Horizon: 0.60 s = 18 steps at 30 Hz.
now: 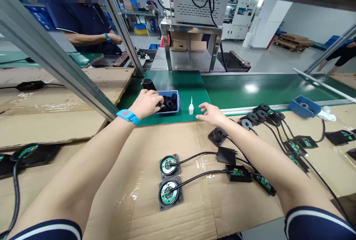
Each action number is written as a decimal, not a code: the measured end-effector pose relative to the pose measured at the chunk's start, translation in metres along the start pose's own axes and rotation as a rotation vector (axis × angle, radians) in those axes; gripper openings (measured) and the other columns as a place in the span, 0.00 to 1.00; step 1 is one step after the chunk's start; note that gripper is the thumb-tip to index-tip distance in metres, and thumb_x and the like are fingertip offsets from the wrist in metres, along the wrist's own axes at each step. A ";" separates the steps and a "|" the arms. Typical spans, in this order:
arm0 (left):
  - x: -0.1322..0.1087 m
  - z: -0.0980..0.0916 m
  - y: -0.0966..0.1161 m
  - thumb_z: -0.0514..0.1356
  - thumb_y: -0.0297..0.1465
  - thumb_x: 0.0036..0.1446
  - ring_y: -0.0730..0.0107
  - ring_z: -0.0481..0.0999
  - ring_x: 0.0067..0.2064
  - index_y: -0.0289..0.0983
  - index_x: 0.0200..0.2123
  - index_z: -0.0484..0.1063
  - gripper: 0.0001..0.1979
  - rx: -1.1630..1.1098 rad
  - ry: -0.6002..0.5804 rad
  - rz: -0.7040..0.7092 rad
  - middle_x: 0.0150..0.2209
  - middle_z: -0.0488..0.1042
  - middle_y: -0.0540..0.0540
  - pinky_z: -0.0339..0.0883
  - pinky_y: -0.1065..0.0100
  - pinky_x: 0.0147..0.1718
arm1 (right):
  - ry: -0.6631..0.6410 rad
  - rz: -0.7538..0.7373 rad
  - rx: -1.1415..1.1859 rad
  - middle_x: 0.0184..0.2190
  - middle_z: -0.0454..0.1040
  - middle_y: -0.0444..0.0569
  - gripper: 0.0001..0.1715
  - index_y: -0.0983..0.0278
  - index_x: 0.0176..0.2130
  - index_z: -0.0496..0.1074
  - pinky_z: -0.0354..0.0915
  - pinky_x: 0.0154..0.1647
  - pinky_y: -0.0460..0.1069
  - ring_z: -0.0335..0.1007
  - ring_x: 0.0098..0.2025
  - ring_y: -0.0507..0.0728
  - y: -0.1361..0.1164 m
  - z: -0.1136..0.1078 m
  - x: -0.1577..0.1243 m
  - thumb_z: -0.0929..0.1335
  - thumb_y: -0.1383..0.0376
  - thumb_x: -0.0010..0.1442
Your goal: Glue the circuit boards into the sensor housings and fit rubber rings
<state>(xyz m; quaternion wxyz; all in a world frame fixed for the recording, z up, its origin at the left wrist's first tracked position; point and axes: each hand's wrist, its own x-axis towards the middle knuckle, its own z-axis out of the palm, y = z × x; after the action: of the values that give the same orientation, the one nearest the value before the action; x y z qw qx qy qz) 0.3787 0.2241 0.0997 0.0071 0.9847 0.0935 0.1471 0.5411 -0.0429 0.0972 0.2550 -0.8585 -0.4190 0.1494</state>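
Blue bin (178,101): on the green mat (190,83), just past the cardboard (125,180), holding black parts (170,103).
Left hand (147,103): over the bin's left side, fingers bent and close together, tips down at the parts; whether they are clamped on one, the view cannot tell.
Right hand (210,114): fingers apart and slightly curled, near the bottle (191,109) but not touching it.
Bottle: white, upright, thin nozzle up, between bin and right hand.
Cup (148,84): black, behind the left hand, by the bin's far left corner.
Discs (168,165): two, in square dark housings, one nearer the person; each has a black cable (207,152) running right to a box (226,155).
Rings (253,117): a black cluster beyond the right forearm.
Co-worker (83,25): across the frame, far left.
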 end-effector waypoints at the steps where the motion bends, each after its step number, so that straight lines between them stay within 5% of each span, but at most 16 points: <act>1: -0.004 -0.005 0.002 0.61 0.29 0.52 0.47 0.72 0.57 0.42 0.36 0.78 0.08 0.003 0.015 -0.002 0.43 0.81 0.42 0.56 0.47 0.56 | -0.004 0.017 -0.004 0.52 0.74 0.53 0.22 0.65 0.55 0.70 0.73 0.50 0.58 0.75 0.48 0.59 -0.003 0.006 0.012 0.71 0.57 0.66; 5: -0.040 -0.021 0.021 0.58 0.30 0.55 0.47 0.73 0.55 0.41 0.42 0.77 0.11 0.011 0.099 -0.062 0.45 0.80 0.41 0.57 0.46 0.56 | -0.004 0.064 -0.005 0.55 0.72 0.54 0.22 0.64 0.57 0.69 0.73 0.52 0.60 0.73 0.53 0.61 -0.011 0.026 0.041 0.69 0.57 0.68; 11: -0.139 -0.015 0.068 0.53 0.39 0.64 0.50 0.79 0.43 0.42 0.38 0.78 0.14 -0.083 0.082 -0.174 0.35 0.81 0.41 0.66 0.52 0.46 | 0.007 0.062 0.042 0.55 0.72 0.53 0.21 0.64 0.56 0.70 0.73 0.52 0.60 0.73 0.52 0.60 -0.017 0.043 0.051 0.69 0.57 0.68; 18: -0.202 -0.013 0.080 0.48 0.46 0.68 0.55 0.82 0.44 0.39 0.46 0.77 0.23 -0.344 -0.044 -0.368 0.45 0.83 0.42 0.72 0.60 0.44 | 0.113 0.006 0.223 0.42 0.78 0.51 0.16 0.66 0.46 0.73 0.70 0.49 0.54 0.75 0.44 0.57 -0.022 0.030 0.006 0.66 0.56 0.70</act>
<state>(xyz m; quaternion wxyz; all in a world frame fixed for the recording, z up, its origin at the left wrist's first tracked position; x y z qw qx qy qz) 0.1994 0.1073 0.0568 0.2034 0.9383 0.2446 0.1357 0.5166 -0.0168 0.0851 0.3716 -0.8332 -0.3822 0.1472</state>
